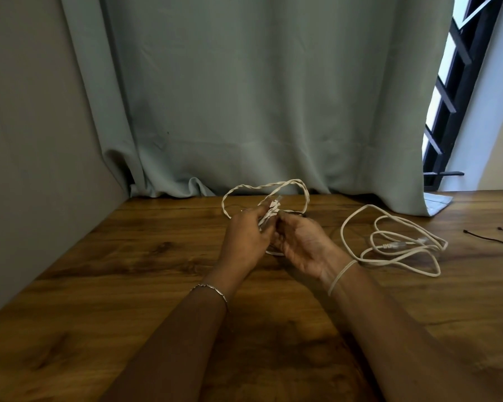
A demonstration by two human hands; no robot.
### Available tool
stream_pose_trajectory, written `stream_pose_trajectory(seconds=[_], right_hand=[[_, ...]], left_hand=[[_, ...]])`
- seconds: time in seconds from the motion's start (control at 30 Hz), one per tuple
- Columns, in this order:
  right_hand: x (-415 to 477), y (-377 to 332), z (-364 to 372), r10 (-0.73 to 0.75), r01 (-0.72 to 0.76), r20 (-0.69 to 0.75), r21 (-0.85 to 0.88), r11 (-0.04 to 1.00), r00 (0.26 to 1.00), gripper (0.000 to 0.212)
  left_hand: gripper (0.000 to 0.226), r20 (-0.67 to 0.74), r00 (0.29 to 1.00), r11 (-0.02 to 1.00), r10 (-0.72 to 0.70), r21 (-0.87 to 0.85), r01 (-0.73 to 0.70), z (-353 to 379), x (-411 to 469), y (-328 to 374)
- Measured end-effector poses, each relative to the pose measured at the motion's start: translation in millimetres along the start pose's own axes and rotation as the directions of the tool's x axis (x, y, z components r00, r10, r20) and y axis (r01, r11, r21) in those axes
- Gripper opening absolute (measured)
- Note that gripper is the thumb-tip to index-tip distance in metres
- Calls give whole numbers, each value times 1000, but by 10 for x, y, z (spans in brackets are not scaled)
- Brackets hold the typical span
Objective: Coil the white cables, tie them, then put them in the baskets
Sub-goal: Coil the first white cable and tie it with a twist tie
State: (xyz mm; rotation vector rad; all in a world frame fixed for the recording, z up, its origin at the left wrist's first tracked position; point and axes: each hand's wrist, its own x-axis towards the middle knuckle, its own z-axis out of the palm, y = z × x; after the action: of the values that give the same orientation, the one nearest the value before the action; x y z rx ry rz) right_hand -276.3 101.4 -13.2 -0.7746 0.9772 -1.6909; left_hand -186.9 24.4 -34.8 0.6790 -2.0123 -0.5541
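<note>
A twisted white cable [273,185] loops up above the wooden table [128,256] near its far edge. My left hand [246,237] grips the gathered strands of this cable, with the connector ends sticking out above its fingers. My right hand [302,242] is close beside it, palm turned up, fingertips at the same bundle. A second white cable [395,242] lies loosely spread on the table to the right, untied. No basket is in view.
Thin black ties [488,237] lie at the table's right edge. A grey-green curtain [259,97] hangs behind the table and a grey wall stands on the left. A barred window [453,111] shows at the upper right.
</note>
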Motion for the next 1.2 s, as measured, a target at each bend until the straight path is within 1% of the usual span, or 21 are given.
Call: stream_pose_trajectory(seconds=[0.13,0.23,0.27,0.3,0.37,0.4,0.43,0.47,0.53,0.57,0.63,0.7,0.77,0.87,0.9,0.93,0.97,1.0,1.07,1.1,1.2], right_hand=[[14,-11,2,-91,85,-17,-227,970,996,27],[-7,-59,-7,-168,153,2,-420,895,986,29],[-2,-64,-18,-217,182,-10,-506,843,976,30],[18,-59,-46,-294,217,-29,-608,764,955,29],[63,-62,-110,-487,290,-28,-774,563,873,22],[81,-64,-129,-557,315,-45,-786,533,829,17],[93,-77,-142,-591,340,-91,-743,576,802,12],[81,-106,-145,-594,363,-157,-661,657,789,9],[53,-166,-145,-540,398,-252,-446,801,803,2],[32,-185,-136,-509,407,-273,-353,842,816,2],[34,-192,-156,-482,404,-291,-289,868,827,1],[40,-193,-172,-478,368,-272,-370,853,835,5],[56,-179,-182,-487,333,-160,-547,768,859,8],[50,-108,-137,-415,287,56,-805,519,908,25],[40,-74,-114,-387,277,103,-861,427,916,27],[32,-47,-93,-371,278,136,-890,362,919,27],[28,-28,-86,-359,282,150,-892,353,921,28],[18,-20,-74,-340,291,154,-869,400,928,30],[-7,-30,-54,-304,309,159,-778,547,939,33],[-24,-45,-43,-304,329,173,-731,597,937,32],[-53,-72,-3,-364,401,194,-621,673,911,24]], left_hand=[[46,-20,997,992,72,104,-70,-23,8,37],[46,-75,994,990,75,128,-65,-16,5,67],[47,-92,994,988,65,148,-51,-14,7,71],[47,-108,993,984,58,173,-39,-12,10,69],[48,-133,990,978,40,206,-12,-27,17,55],[49,-141,990,978,23,206,7,-40,22,46],[49,-143,990,980,3,199,26,-48,24,38],[49,-138,990,980,-16,193,43,-49,21,38],[49,-120,992,981,-42,181,63,-36,8,50],[50,-114,992,983,-53,171,72,-31,2,61],[49,-121,990,987,-68,138,84,-24,7,68],[45,-147,983,991,-113,60,123,-23,26,60],[40,-157,970,982,-183,-66,175,-15,62,18],[32,-143,950,939,-278,-247,238,-21,99,-35],[28,-144,941,919,-307,-300,254,-26,110,-50],[22,-146,929,898,-340,-343,275,-28,121,-63],[18,-145,916,877,-375,-376,299,-29,130,-73],[15,-145,902,858,-406,-401,321,-30,136,-80],[10,-157,881,825,-447,-453,338,-31,139,-97],[10,-160,873,814,-461,-468,344,-35,138,-109],[13,-131,859,788,-495,-483,380,-49,127,-127]])
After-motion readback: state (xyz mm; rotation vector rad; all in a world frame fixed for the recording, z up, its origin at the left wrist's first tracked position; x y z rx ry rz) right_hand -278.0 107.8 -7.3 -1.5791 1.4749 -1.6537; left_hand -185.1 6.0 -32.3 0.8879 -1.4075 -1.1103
